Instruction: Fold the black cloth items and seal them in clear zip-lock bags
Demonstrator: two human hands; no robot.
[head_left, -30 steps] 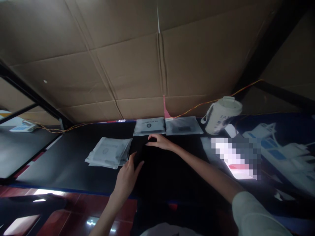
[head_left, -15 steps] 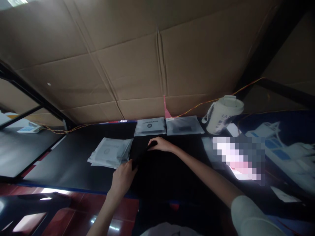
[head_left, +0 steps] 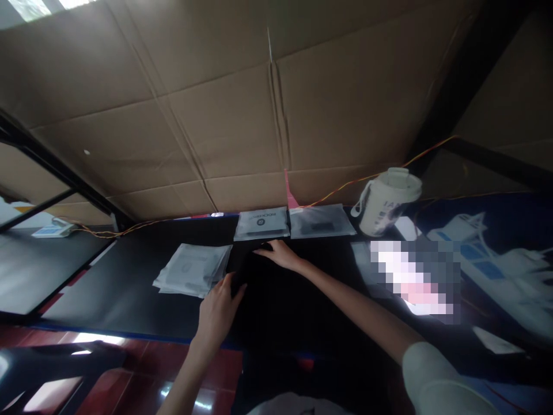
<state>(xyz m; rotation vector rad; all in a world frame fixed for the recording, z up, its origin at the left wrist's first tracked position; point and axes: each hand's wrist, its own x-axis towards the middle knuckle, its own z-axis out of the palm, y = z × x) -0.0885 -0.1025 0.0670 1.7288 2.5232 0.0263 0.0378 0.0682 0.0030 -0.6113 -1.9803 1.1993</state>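
A black cloth (head_left: 276, 288) lies flat on the black table (head_left: 125, 282) in front of me. My left hand (head_left: 218, 311) rests on the cloth's near left edge, fingers pinching it. My right hand (head_left: 279, 253) presses on the cloth's far left corner, fingers spread flat. Just left of the cloth lies a stack of grey plastic bags (head_left: 192, 270). Behind my right hand sit two more packaged bags, one grey with a logo (head_left: 261, 222) and one clear with dark contents (head_left: 322, 221).
A white lidded cup with a strap (head_left: 386, 202) stands at the back right. Orange wire (head_left: 345, 187) runs along the cardboard wall (head_left: 242, 115). A blurred patch and printed blue sheet (head_left: 496, 259) cover the right side. Red floor (head_left: 129, 380) shows below the table edge.
Both hands stayed on the black cloth's left edge; the left hand shifted slightly along it and the right hand flattened on the far corner. The view shifted a little.
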